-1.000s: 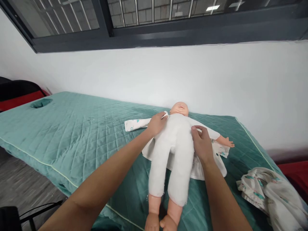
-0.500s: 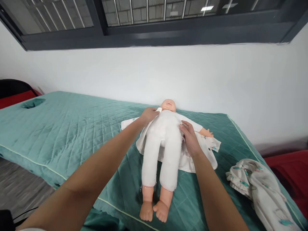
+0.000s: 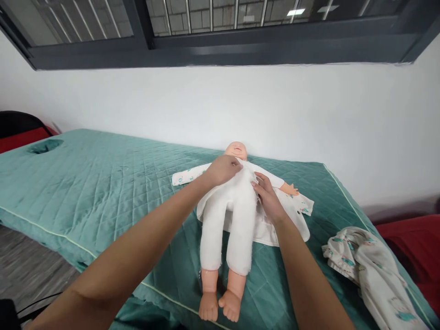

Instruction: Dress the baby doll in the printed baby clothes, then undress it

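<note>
- Nearest, at the lower left corner, a dark object point(image 3: 8, 314) is cut off by the edge, with a thin cable beside it over the floor point(image 3: 20, 261).
- A rumpled patterned cloth point(image 3: 374, 270) lies near the right edge of the green bed point(image 3: 103, 183), well apart from the doll.
- The doll point(image 3: 239, 201) lies on its back on the bed, bare plastic feet towards the person, head point(image 3: 236, 149) towards the wall, its white body between the two hands.
- Beneath it a white shirt point(image 3: 270, 233) is spread; the right half lies out beside the doll, and one doll arm rests above that half, outside its sleeve. The left sleeve point(image 3: 187, 176) stretches sideways on the bed, with no doll fingers showing at the cuff.
- The right hand point(image 3: 268, 195) is at the doll's side, fingers bent; whether they pinch cloth or only rest there, I cannot tell. It has hardly moved.
- The left hand point(image 3: 225, 169) is closed on the shirt's left front edge. Half a second ago it was beside the chest; now it is over it, just below the chin, so that half appears drawn partly across while the right half remains spread.
- Farthest off are the white wall point(image 3: 309, 114) and the barred window point(image 3: 213, 46).
</note>
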`<move>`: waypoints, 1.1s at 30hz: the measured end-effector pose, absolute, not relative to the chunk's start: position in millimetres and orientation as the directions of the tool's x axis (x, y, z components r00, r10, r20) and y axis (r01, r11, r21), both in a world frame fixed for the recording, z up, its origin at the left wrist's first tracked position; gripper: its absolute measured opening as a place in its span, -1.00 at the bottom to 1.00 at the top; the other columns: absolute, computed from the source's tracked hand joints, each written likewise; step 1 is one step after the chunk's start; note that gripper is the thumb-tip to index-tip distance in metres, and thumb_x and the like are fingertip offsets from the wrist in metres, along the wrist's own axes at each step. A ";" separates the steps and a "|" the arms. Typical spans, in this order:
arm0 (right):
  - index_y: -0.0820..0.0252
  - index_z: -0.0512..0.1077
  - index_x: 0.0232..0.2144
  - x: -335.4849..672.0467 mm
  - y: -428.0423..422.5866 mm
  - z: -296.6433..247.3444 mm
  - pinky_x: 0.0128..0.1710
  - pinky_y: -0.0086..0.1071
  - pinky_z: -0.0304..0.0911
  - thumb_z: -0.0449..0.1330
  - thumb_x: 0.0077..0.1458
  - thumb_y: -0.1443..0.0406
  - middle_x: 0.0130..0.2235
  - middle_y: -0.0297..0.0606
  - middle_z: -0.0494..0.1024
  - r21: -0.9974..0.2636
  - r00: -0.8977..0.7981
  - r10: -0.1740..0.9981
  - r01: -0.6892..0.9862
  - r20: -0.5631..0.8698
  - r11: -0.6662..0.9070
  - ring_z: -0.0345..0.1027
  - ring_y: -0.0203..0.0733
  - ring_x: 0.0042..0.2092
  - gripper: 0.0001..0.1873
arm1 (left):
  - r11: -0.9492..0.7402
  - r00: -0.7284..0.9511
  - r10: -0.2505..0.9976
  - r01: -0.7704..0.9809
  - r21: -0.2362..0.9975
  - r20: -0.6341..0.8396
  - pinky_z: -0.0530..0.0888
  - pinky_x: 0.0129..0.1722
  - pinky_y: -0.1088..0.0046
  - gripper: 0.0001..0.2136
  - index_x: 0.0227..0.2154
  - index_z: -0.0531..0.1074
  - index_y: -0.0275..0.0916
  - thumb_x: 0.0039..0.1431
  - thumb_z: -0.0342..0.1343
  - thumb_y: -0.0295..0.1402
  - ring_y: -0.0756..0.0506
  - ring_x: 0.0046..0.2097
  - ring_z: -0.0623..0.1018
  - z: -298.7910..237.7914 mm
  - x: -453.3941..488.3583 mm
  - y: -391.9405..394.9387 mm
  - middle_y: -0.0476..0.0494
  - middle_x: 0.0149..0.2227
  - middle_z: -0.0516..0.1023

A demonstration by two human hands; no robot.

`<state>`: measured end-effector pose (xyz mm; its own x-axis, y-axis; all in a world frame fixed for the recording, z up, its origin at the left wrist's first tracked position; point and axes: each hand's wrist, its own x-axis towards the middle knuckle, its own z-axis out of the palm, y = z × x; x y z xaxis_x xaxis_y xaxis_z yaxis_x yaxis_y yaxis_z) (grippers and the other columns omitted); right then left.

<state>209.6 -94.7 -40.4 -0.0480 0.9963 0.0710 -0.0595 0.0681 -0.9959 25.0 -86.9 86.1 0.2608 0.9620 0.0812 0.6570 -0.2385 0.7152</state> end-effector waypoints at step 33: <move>0.03 0.23 0.24 194.7 -107.2 -30.6 0.35 -0.12 0.04 0.11 0.22 -0.03 0.33 -0.20 0.30 -0.964 0.000 0.981 0.182 0.195 0.192 0.13 -0.01 0.36 -0.38 | -0.567 0.548 0.813 0.671 0.477 0.196 0.42 0.05 0.34 -0.72 -0.01 0.47 -0.20 0.23 0.13 -0.34 -0.18 0.04 0.55 58.4 113.0 -30.7 -0.20 0.08 0.56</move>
